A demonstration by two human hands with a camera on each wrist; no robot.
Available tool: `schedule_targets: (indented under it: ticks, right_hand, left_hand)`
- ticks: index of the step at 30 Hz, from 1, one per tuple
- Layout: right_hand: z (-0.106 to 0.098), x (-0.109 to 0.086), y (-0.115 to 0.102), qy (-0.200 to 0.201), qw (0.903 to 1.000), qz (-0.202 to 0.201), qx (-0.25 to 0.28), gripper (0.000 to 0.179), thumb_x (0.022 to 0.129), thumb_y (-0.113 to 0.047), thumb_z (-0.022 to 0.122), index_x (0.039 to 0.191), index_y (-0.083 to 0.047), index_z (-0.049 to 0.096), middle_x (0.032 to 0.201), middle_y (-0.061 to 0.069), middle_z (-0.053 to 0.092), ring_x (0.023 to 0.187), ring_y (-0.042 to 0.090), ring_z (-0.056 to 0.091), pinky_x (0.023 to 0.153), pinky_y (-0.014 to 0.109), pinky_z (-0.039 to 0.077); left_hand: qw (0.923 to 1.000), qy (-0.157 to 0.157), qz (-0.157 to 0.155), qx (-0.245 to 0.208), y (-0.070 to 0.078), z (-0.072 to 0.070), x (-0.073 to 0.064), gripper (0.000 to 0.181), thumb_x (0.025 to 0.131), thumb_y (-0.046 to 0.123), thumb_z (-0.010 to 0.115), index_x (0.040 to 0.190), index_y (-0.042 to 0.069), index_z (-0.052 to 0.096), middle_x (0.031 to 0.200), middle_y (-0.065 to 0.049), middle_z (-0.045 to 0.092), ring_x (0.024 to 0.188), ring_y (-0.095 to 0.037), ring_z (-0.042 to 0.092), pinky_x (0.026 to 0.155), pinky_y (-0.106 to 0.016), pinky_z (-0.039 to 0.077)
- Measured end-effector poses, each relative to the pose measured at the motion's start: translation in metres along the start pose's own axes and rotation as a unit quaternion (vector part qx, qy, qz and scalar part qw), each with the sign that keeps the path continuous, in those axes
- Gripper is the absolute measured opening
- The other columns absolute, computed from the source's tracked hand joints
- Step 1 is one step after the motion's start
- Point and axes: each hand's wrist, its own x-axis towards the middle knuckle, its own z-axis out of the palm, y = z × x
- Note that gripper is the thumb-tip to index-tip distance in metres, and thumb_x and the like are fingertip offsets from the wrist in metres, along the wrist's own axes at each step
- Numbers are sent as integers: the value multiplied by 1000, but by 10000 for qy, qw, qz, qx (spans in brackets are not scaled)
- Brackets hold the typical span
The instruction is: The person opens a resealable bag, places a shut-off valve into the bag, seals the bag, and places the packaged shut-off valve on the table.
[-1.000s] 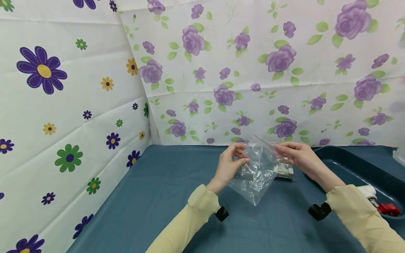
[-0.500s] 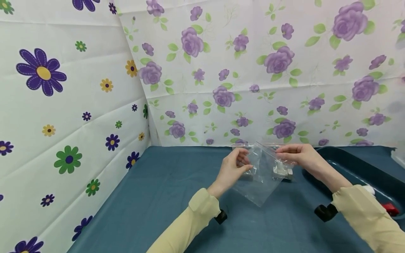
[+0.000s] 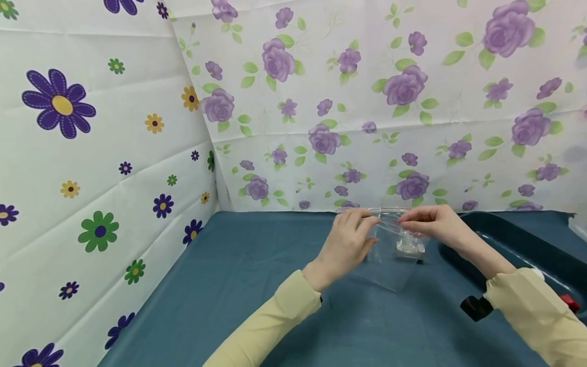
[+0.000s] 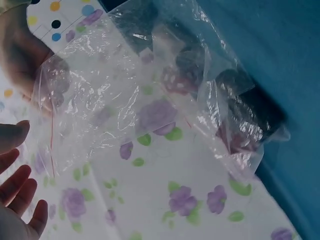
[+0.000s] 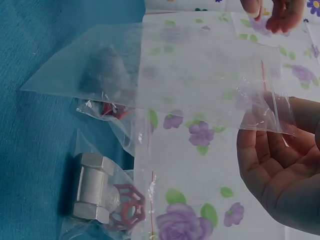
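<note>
My right hand [image 3: 435, 224] pinches a clear zip bag [image 5: 195, 75] by its red-lined top edge between thumb and fingers. The bag hangs above the table and looks flat, with nothing visible inside. My left hand [image 3: 346, 242] is raised at the bag's other side; in the left wrist view its fingers [image 4: 20, 187] are spread and apart from the plastic. Behind the bag, on the table, lies a metal valve [image 5: 92, 187] with a red handwheel [image 5: 127, 207], inside its own clear bag. Another bagged item with a red handwheel [image 5: 116, 109] lies beside it, partly hidden.
A dark blue tray [image 3: 518, 229] stands on the right of the blue-covered table [image 3: 257, 255], partly behind the right arm. A red piece [image 3: 570, 302] and a bit of white show in it. Flower-print sheets [image 3: 284, 102] hang behind and at left.
My left hand has moved slightly right and turned, its back now more toward the head camera. The crumpled bag has become flatter and shifted right. My right hand has shifted slightly right, still pinching it.
</note>
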Motion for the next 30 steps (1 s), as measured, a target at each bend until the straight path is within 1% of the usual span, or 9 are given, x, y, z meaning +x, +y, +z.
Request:
schedule_targets:
  ticks: [2,6,10,13,17,19,26,28,30]
  right_hand:
    - [1,-1,-2,-22,10000,2,-32,30,89,-21,60,107,4,63,96,17,63,77,20,60,63,33,51]
    - [3,-2,-5,-79,9999,-21,-101,29,89,-21,60,106,3,64,94,17,63,77,23,60,63,33,50]
    - [5,-3,-7,-123,9998,-79,-134,28,89,-20,60,106,2,64,94,16,63,76,20,60,63,33,50]
    - [8,-2,-8,-162,9997,-177,-76,26,89,-18,60,105,3,64,93,15,63,75,19,60,62,33,50]
    - [13,-2,-8,-179,9993,-323,-7,25,89,-17,61,103,3,65,93,15,63,74,20,60,62,33,51]
    - [15,-2,-7,-175,9992,-359,-12,24,88,-17,61,102,3,65,92,14,63,74,20,60,61,32,51]
    - [18,-2,-5,-341,9984,-425,-115,25,87,-18,62,102,2,66,92,9,63,77,20,60,66,37,51]
    - [18,-2,-5,-374,9978,-463,-285,23,87,-19,63,100,0,67,91,7,63,77,20,60,65,36,51]
    - [17,-2,-5,-274,9966,-508,-591,20,87,-19,63,97,-3,68,87,5,64,73,20,60,61,34,50]
  left_hand:
    - [9997,-77,129,214,2,0,2,34,79,23,73,105,7,59,111,-9,50,104,-22,46,91,-32,35]
    - [9990,-187,230,340,4,-1,4,34,78,23,74,106,8,61,111,-7,52,107,-22,44,90,-33,34]
    - [9985,-314,310,315,5,0,6,31,79,22,73,106,10,62,107,-3,53,106,-20,45,90,-34,33]
    - [9984,-339,408,187,4,1,7,24,80,19,72,101,12,64,100,-1,56,100,-17,48,89,-33,34]
    - [9983,-272,520,69,3,3,7,8,82,17,70,90,15,68,88,3,59,92,-14,50,87,-31,35]
    - [9982,-231,551,41,2,3,7,3,83,17,68,86,15,69,85,4,59,90,-14,51,86,-30,36]
    - [9972,-39,742,-12,1,3,9,4,83,18,67,82,17,71,82,5,60,89,-13,51,82,-24,37]
    - [9967,-21,817,-35,1,3,9,4,84,18,67,82,18,71,82,6,61,90,-12,51,81,-22,37]
    - [9955,-29,943,35,2,2,9,5,84,18,66,82,19,71,83,7,61,91,-11,51,81,-22,37]
